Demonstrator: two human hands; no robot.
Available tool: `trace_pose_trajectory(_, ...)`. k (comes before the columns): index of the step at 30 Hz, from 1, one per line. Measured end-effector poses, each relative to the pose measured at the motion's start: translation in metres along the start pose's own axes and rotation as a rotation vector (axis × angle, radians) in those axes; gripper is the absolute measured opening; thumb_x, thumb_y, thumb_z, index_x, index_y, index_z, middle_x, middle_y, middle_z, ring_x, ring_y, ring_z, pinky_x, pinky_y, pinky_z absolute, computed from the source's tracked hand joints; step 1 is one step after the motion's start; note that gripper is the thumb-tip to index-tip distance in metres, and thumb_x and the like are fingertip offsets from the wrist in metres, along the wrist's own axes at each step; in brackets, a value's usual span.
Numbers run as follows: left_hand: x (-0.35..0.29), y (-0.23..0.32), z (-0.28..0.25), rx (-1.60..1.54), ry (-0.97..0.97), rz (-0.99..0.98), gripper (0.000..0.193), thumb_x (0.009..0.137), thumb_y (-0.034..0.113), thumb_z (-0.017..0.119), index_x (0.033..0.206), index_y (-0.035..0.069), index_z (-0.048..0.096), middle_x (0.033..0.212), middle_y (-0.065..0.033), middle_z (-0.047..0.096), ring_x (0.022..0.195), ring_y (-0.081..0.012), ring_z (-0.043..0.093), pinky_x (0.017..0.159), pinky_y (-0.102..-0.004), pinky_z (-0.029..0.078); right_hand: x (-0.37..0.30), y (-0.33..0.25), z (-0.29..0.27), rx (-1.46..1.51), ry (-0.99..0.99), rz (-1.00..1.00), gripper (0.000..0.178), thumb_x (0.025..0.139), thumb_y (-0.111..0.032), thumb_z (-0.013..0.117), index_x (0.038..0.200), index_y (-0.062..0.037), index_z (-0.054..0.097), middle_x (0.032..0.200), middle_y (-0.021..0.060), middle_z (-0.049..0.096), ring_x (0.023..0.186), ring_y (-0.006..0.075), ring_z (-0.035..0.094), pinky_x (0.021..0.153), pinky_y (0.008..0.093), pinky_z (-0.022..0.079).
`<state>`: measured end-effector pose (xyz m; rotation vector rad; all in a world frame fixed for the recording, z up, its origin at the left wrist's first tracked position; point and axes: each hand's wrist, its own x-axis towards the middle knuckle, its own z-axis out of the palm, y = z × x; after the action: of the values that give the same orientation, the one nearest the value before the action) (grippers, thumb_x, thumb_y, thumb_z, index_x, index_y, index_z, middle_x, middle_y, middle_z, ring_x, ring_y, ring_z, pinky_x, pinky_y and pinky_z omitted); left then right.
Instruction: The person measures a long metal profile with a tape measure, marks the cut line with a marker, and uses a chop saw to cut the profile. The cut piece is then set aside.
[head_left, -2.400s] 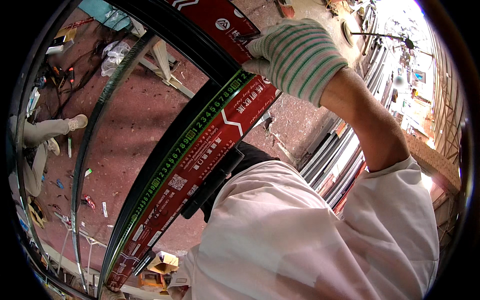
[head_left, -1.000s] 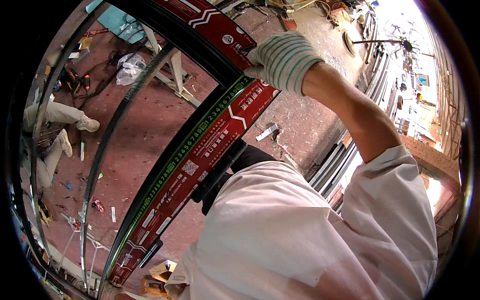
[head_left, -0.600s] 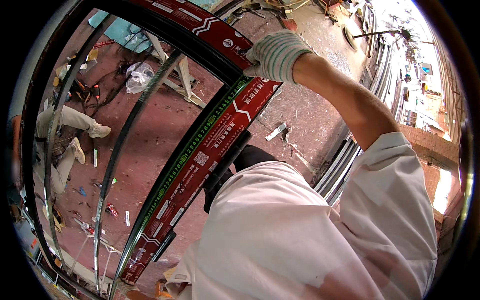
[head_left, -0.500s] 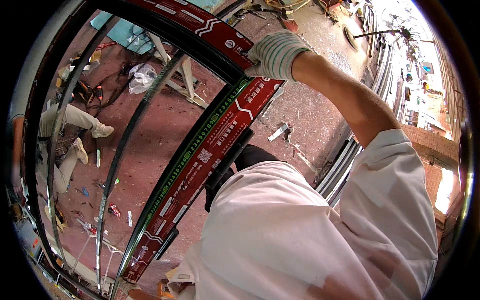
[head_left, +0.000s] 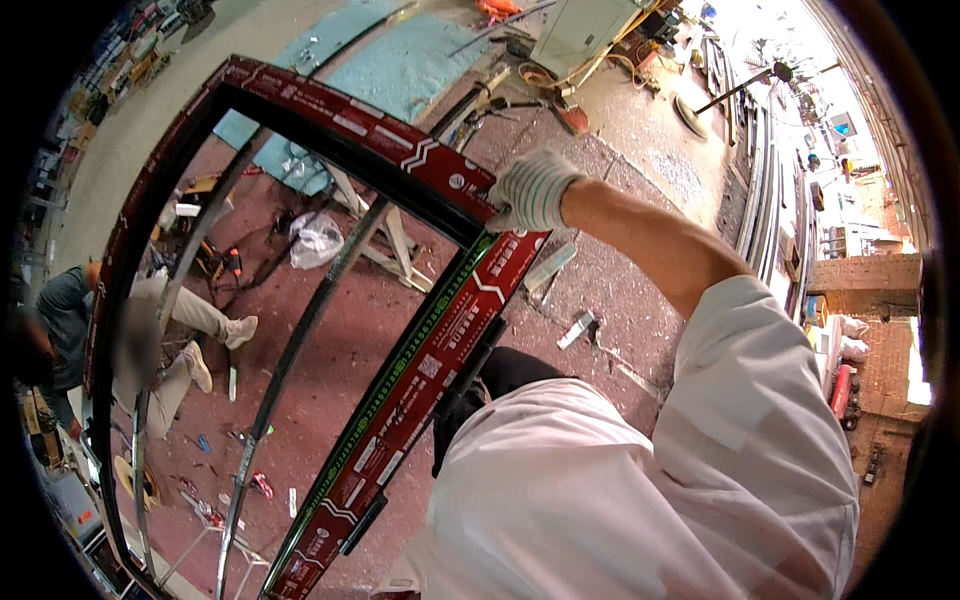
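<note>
A large black window frame [head_left: 432, 383] covered in dark red printed film stands tilted in front of me. Along its near side runs a green strip [head_left: 395, 362] with printed marks. My right hand [head_left: 535, 190], in a white glove with green stripes, is closed around the frame's upper right corner. Two long metal bars [head_left: 285, 380] cross the frame's opening. Dark hinge-like fittings [head_left: 363, 524] sit on the near outer edge. My left hand is out of the picture, and the frame's lower end runs off the bottom edge.
Beyond the frame a person [head_left: 65, 320] in a dark top sits low by its far side. A clear plastic bag [head_left: 316, 240], a pale wooden stand [head_left: 400, 245] and scraps lie on the red floor. A fan [head_left: 780, 72] and long metal profiles [head_left: 765, 215] are at right.
The frame and my right hand now appear lower, and the frame's far top corner has come into view. My left hand, at the bottom edge before, has left the picture. The right grip is unchanged.
</note>
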<state>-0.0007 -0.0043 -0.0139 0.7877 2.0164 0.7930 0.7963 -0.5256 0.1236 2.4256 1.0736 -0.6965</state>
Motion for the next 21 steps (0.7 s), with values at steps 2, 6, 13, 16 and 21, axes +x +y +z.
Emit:
trace_pose_trajectory(2, -0.007, 0.005, 0.005, -0.07, -0.004, 0.037, 0.048, 0.095, 0.034, 0.068, 0.128, 0.002, 0.057, 0.126, -0.0162, 0.063, 0.114, -0.0274, 0.06, 0.095, -0.0366, 0.047, -0.007, 0.007, 0.004, 0.05, 0.043, -0.01, 0.053, 0.092, -0.065, 0.057, 0.105, -0.0171, 0.076, 0.097, 0.0089, 0.075, 0.097, 0.0325, 0.071, 0.083, 0.0446, 0.054)
trace_pose_trajectory(6, -0.03, 0.022, 0.001, -0.219, -0.01, 0.136, 0.044, 0.094, 0.032, 0.07, 0.123, 0.001, 0.059, 0.12, -0.0171, 0.066, 0.109, -0.029, 0.062, 0.09, -0.0369, 0.05, -0.022, 0.023, 0.014, 0.101, 0.066, -0.016, 0.054, 0.091, -0.065, 0.057, 0.102, -0.016, 0.076, 0.094, 0.0097, 0.075, 0.094, 0.0344, 0.07, 0.082, 0.045, 0.054)
trace_pose_trajectory(13, -0.086, 0.057, -0.003, -0.707, -0.102, 0.444, 0.038, 0.093, 0.029, 0.072, 0.115, 0.0, 0.063, 0.111, -0.0187, 0.07, 0.101, -0.0317, 0.066, 0.082, -0.0375, 0.055, -0.057, 0.091, 0.041, 0.312, 0.185, 0.006, 0.051, 0.088, -0.062, 0.066, 0.088, -0.013, 0.077, 0.078, 0.0117, 0.071, 0.078, 0.0357, 0.068, 0.071, 0.0441, 0.052)
trace_pose_trajectory(16, -0.1, 0.083, -0.018, -0.187, -0.018, 0.896, 0.03, 0.094, 0.025, 0.07, 0.104, -0.002, 0.063, 0.102, -0.0202, 0.071, 0.093, -0.0306, 0.067, 0.082, -0.0367, 0.055, -0.07, 0.128, 0.065, 0.364, 0.23, 0.021, 0.047, 0.088, -0.059, 0.069, 0.086, -0.0134, 0.076, 0.076, 0.0108, 0.071, 0.074, 0.0335, 0.068, 0.068, 0.0431, 0.051)
trace_pose_trajectory(21, -0.147, 0.147, 0.015, 0.214, 0.113, 1.314, 0.021, 0.084, 0.015, 0.07, 0.098, 0.001, 0.065, 0.084, -0.0212, 0.069, 0.074, -0.0385, 0.067, 0.067, -0.0488, 0.055, -0.097, 0.21, 0.119, 0.478, 0.245, 0.047, 0.044, 0.087, -0.058, 0.071, 0.085, -0.0135, 0.076, 0.077, 0.0094, 0.071, 0.073, 0.0326, 0.069, 0.067, 0.0427, 0.052)
